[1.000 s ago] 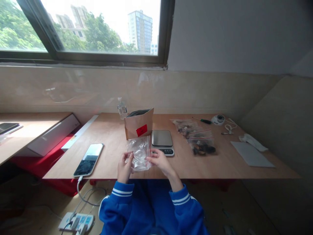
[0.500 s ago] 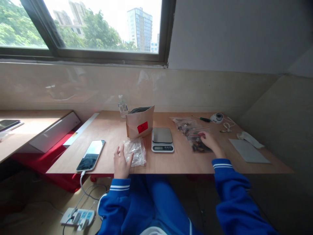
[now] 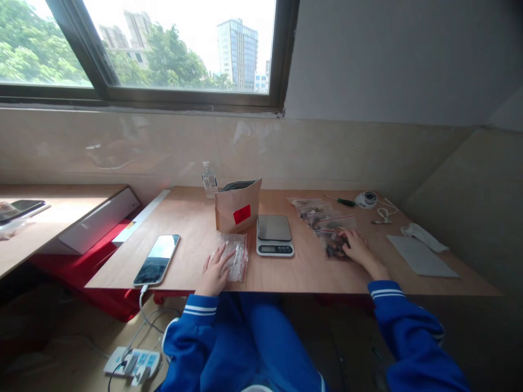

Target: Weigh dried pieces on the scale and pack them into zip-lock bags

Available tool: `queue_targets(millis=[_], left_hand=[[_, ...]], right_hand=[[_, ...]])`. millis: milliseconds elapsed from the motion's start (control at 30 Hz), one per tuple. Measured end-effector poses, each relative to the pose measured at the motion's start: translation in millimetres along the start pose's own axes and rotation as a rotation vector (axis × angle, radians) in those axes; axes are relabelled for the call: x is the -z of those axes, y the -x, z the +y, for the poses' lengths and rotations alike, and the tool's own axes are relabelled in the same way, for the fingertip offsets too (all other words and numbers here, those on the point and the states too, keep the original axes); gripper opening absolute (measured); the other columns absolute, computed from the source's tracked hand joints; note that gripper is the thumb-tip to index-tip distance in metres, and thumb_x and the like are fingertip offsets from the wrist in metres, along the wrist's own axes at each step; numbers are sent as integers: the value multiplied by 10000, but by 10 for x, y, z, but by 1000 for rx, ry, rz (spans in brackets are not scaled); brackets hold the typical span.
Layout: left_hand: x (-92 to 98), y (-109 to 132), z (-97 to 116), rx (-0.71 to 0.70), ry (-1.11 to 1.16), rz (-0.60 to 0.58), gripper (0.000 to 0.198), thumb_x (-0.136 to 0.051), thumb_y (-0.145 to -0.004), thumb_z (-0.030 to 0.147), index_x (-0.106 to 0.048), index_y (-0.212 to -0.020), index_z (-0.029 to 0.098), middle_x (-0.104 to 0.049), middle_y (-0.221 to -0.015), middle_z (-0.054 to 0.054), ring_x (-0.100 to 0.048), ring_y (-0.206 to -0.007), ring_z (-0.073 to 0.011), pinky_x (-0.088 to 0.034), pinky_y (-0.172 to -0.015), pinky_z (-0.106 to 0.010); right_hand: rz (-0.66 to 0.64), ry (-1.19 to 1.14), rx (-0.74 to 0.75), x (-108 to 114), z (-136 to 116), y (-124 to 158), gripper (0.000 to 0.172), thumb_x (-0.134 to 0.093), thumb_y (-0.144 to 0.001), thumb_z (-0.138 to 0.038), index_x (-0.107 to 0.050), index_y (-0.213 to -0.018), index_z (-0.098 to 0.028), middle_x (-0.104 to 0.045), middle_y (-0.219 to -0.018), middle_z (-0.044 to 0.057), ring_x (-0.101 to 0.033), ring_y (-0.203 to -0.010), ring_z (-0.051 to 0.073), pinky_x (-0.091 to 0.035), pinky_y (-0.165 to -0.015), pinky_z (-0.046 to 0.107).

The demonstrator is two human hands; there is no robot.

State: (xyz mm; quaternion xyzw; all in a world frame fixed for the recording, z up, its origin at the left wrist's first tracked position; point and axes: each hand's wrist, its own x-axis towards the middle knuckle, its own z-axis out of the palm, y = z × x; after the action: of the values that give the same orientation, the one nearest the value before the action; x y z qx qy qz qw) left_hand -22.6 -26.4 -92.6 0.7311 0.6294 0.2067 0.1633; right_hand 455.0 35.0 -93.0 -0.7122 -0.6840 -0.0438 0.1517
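My left hand (image 3: pixel 216 270) lies with fingers apart at the left side of a stack of clear zip bags (image 3: pixel 239 260) near the table's front edge. Over on the right, my right hand (image 3: pixel 358 247) rests its fingertips on the nearest of several filled zip bags (image 3: pixel 335 251), which hold dark pieces and overlap in a row. Its fingers are spread and grip nothing. Between the hands stands a kitchen scale (image 3: pixel 274 235) with a bare metal plate. Just behind the clear bags, a brown paper pouch (image 3: pixel 238 206) with a red label stands upright, its top open.
A phone (image 3: pixel 157 260) on a cable lies at left, and a plastic bottle (image 3: pixel 210 179) stands behind the pouch. At the right are a screwdriver (image 3: pixel 345 202), a dome camera (image 3: pixel 366 200), a white cable (image 3: pixel 383 215) and a grey sheet (image 3: pixel 422 256). A power strip (image 3: pixel 133 363) sits below.
My left hand has turned and flattened onto the edge of the clear bags. My right hand has come down slightly onto the nearest filled bag. The view has shifted a little.
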Motion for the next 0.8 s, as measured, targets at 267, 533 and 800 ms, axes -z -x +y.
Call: queue_targets(millis=[267, 533, 800], left_hand=[[32, 243, 406, -194, 477, 127, 339, -370, -881, 187, -656, -1061, 219, -542, -1308, -106, -506, -1228, -232, -389, -1039, -431], [124, 357, 1098, -136, 868, -33, 257, -412, -869, 173, -664, -920, 177, -662, -949, -89, -623, -878, -196, -476, -807, -335], [101, 281, 1828, -82, 1251, -168, 182, -471, -881, 286, -592, -927, 159, -626, -897, -73, -587, -753, -145, -452, -699, -268]], right_hand=[[39, 32, 18, 75, -168, -49, 357, -460, -739, -119, -637, -1032, -219, -644, -1129, 105, -543, -1019, 299, -398, -848, 439], [15, -284, -88, 850, -420, 134, 130, -566, -746, -346, -595, -740, -219, -675, -686, 40, -621, -637, 214, -398, -573, 276], [159, -654, -147, 966, -1934, 599, 257, -574, -791, -466, -585, -781, -209, -633, -625, 14, -592, -565, 172, -422, -536, 246]])
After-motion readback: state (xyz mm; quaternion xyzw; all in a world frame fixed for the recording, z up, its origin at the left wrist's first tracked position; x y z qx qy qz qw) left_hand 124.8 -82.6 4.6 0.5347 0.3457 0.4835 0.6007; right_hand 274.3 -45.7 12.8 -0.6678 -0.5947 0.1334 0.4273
